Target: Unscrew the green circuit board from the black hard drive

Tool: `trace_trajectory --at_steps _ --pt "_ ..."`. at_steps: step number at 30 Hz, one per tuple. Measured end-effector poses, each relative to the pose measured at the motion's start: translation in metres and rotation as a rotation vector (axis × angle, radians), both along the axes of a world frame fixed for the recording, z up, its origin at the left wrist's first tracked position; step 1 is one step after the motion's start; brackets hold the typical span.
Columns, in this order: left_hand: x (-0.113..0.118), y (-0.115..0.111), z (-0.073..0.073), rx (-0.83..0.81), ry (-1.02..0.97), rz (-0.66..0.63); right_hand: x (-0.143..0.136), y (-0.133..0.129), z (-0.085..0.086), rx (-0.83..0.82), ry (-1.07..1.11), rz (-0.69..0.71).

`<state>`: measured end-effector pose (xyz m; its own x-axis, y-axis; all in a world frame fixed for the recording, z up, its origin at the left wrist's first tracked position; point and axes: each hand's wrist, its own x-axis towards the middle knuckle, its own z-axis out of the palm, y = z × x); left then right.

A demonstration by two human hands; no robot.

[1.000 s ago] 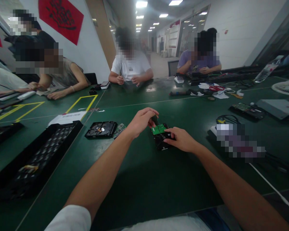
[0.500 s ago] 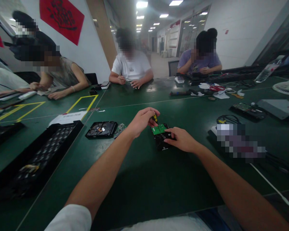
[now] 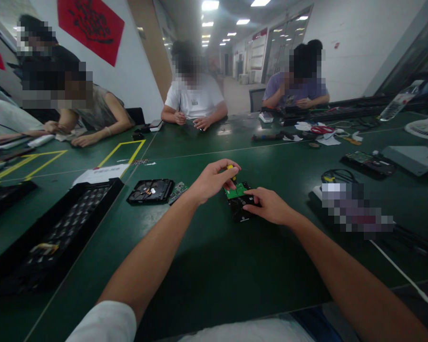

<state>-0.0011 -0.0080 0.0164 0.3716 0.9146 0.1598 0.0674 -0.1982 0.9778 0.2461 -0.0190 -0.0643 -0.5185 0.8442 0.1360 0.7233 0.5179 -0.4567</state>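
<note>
A hard drive [image 3: 240, 209] with a green circuit board [image 3: 236, 191] on its upper part lies on the green table [image 3: 207, 266]. My left hand [image 3: 217, 179] is closed round a small screwdriver with a yellow handle [image 3: 230, 172], held over the far end of the board; its tip is hidden. On the drive's right side rests my right hand [image 3: 267, 204], its thumb and index finger touching the drive and the board's edge. Left of my hands lie another hard drive [image 3: 150, 191] and a loose circuit board [image 3: 179, 191].
A long black tray [image 3: 62, 232] stands at the left. Farther right are a third drive [image 3: 369, 164], a grey box [image 3: 413, 160], coiled black cable [image 3: 338, 176] and a white cable [image 3: 401, 273]. Several people sit across the table; a bottle [image 3: 401, 101] stands tilted.
My left fingers have shifted slightly on the screwdriver, and its yellow handle looks turned and more upright. My right hand and the drive have stayed in place.
</note>
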Motion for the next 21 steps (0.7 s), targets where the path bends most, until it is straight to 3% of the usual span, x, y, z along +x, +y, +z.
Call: trace_trajectory --at_steps 8,21 --pt "0.0026 -0.0036 0.0021 -0.042 -0.028 -0.069 -0.0004 -0.0007 0.0011 -0.008 -0.004 0.008" --pt "0.0052 -0.0073 0.0033 -0.112 -0.090 -0.068 -0.0004 0.0005 -0.0018 0.001 -0.006 0.010"
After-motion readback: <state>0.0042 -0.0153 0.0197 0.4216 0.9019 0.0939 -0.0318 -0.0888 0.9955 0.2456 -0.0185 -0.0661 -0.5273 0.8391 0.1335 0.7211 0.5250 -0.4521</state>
